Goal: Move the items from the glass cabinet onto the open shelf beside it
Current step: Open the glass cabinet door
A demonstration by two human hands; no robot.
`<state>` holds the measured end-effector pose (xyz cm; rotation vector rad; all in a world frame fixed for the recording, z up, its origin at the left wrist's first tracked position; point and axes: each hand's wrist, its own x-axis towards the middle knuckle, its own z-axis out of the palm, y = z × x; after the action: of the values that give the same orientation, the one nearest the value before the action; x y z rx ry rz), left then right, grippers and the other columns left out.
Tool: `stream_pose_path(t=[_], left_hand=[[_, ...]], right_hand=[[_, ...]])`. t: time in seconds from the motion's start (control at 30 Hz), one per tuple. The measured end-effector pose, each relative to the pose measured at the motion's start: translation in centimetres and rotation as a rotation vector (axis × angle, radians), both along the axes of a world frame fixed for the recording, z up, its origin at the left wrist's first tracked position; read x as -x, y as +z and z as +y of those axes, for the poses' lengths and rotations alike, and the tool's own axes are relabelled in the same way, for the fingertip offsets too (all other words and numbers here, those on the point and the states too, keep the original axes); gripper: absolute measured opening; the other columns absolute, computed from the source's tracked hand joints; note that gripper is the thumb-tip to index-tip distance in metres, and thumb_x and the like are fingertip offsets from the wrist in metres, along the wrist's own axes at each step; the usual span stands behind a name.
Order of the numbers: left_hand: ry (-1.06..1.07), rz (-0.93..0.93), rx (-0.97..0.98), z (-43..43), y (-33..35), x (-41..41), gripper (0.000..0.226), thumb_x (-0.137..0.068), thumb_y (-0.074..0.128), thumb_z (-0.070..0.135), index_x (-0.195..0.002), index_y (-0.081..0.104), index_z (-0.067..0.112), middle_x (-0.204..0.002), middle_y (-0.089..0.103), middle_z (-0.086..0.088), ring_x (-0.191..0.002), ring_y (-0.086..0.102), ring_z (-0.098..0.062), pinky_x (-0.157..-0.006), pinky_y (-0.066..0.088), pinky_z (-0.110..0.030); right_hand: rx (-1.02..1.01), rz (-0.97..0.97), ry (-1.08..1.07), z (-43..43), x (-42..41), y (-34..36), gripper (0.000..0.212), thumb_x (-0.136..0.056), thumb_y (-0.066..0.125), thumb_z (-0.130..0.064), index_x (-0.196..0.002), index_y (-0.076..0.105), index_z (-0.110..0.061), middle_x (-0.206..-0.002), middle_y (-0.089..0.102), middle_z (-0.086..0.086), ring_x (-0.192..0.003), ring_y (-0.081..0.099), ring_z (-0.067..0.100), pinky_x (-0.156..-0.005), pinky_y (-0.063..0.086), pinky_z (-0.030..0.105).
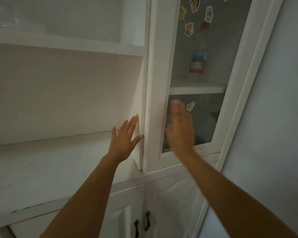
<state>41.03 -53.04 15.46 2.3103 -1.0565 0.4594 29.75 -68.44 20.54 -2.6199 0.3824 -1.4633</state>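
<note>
A white glass-door cabinet (159, 93) stands on the right, its door shut and dotted with cartoon stickers. Behind the glass, a bottle with a red cap and a red-and-blue label (197, 61) stands on the cabinet's upper shelf. The open shelf (46, 162) lies to the left, bare and white. My left hand (123, 141) is flat and open, fingers spread, touching the divider wall at the door's left edge. My right hand (180, 129) is open and blurred in front of the lower glass pane. Neither hand holds anything.
Below the counter ledge are white cupboard doors with two dark handles (141, 222). A higher shelf board (67, 44) runs above the open shelf. A plain pale wall (273, 117) borders the cabinet on the right. A dark shape shows dimly behind the lower glass.
</note>
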Motion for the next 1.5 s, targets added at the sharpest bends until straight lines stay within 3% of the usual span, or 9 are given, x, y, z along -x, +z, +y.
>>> stream_pose_path(t=[0.1, 0.3, 0.57, 0.73, 1.0, 1.23, 1.5], left_hand=[[-0.006, 0.036, 0.067, -0.7, -0.7, 0.5, 0.078, -0.065, -0.011, 0.081, -0.131, -0.022, 0.042, -0.157, -0.002, 0.008, -0.144, 0.0, -0.015, -0.115, -0.002, -0.049], [-0.03, 0.064, 0.103, -0.8, -0.7, 0.7, 0.082, -0.066, -0.008, 0.081, -0.136, -0.016, 0.039, -0.157, 0.0, 0.007, -0.144, 0.001, -0.015, -0.115, -0.001, -0.048], [-0.051, 0.056, 0.094, -0.4, -0.6, 0.7, 0.063, -0.083, 0.013, 0.063, -0.135, -0.017, 0.044, -0.157, 0.001, 0.01, -0.144, 0.0, -0.011, -0.115, 0.0, -0.049], [-0.046, 0.049, 0.084, -0.4, -0.7, 0.5, 0.061, -0.085, 0.015, 0.06, -0.132, -0.019, 0.045, -0.157, 0.001, 0.009, -0.143, 0.001, -0.01, -0.115, 0.001, -0.048], [-0.044, 0.025, 0.084, -0.2, -0.8, 0.0, 0.061, -0.082, 0.013, 0.065, -0.13, -0.021, 0.05, -0.156, 0.002, 0.012, -0.143, 0.001, -0.01, -0.116, 0.002, -0.048], [-0.052, 0.028, 0.082, -0.1, -0.7, 0.0, 0.06, -0.078, 0.008, 0.072, -0.127, -0.023, 0.055, -0.154, -0.002, 0.017, -0.139, -0.006, -0.002, -0.115, -0.003, -0.049], [-0.031, -0.01, 0.072, -0.1, -0.9, -0.3, 0.062, -0.078, 0.005, 0.073, -0.131, -0.021, 0.052, -0.148, -0.009, 0.024, -0.139, -0.008, -0.002, -0.115, -0.006, -0.049]], right_hand=[[-0.065, 0.064, -0.09, -5.7, 3.6, 0.3, 0.085, -0.085, 0.059, -0.026, -0.143, -0.003, -0.021, -0.154, 0.006, 0.013, -0.141, 0.01, 0.029, -0.111, 0.028, 0.048], [-0.099, 0.086, 0.131, -2.9, 2.6, 0.0, 0.071, -0.091, 0.048, -0.031, -0.143, 0.002, -0.019, -0.155, 0.002, 0.007, -0.142, 0.004, 0.022, -0.11, 0.013, 0.033], [-0.062, 0.105, 0.124, 2.0, -1.8, 0.8, 0.086, -0.086, 0.048, -0.049, -0.142, -0.006, -0.012, -0.155, -0.007, 0.01, -0.139, -0.013, 0.021, -0.11, 0.0, 0.033], [-0.121, 0.071, 0.038, 3.6, -3.1, 0.5, 0.098, -0.082, 0.05, -0.055, -0.141, -0.011, -0.006, -0.154, -0.009, 0.015, -0.14, -0.012, 0.027, -0.112, -0.003, 0.034], [-0.144, 0.005, 0.026, 3.5, -4.0, 0.0, 0.097, -0.081, 0.049, -0.059, -0.142, -0.005, -0.006, -0.154, -0.003, 0.015, -0.139, -0.011, 0.024, -0.113, 0.002, 0.034], [-0.173, -0.043, 0.08, 3.8, -3.7, 0.3, 0.096, -0.082, 0.057, -0.049, -0.142, -0.005, -0.009, -0.155, -0.001, 0.01, -0.137, -0.01, 0.013, -0.114, 0.007, 0.032], [-0.209, -0.051, 0.123, 4.0, -3.6, 0.4, 0.096, -0.081, 0.059, -0.045, -0.142, -0.005, -0.01, -0.155, -0.002, 0.008, -0.142, -0.001, 0.018, -0.112, 0.012, 0.028]])
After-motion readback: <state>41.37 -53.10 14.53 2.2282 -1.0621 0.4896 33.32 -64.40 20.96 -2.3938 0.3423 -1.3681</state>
